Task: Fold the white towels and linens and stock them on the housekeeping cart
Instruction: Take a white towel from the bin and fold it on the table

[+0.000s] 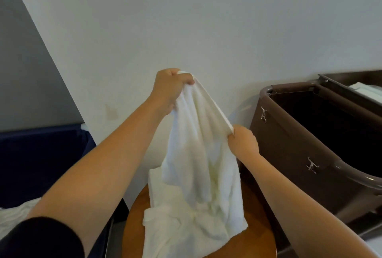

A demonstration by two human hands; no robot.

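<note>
Overhead, a white towel [196, 144] is gripped along its top hem by the left hand [171, 90] and right hand [242, 143], its lower end pooled on the round wooden table [258, 226] beside the brown cart [289, 139].

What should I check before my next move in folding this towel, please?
1. Left hand grips the towel at its top: ok.
2. Right hand pinches the same top edge, lower down: ok.
3. Edge between the hands is straight: ok.
4. Towel is spread flat: not ok, it hangs bunched in folds.
5. Towel hangs free of the table: not ok, its lower part lies crumpled on it.
6. Cart bin has room: cannot tell, its inside is dark.
</note>
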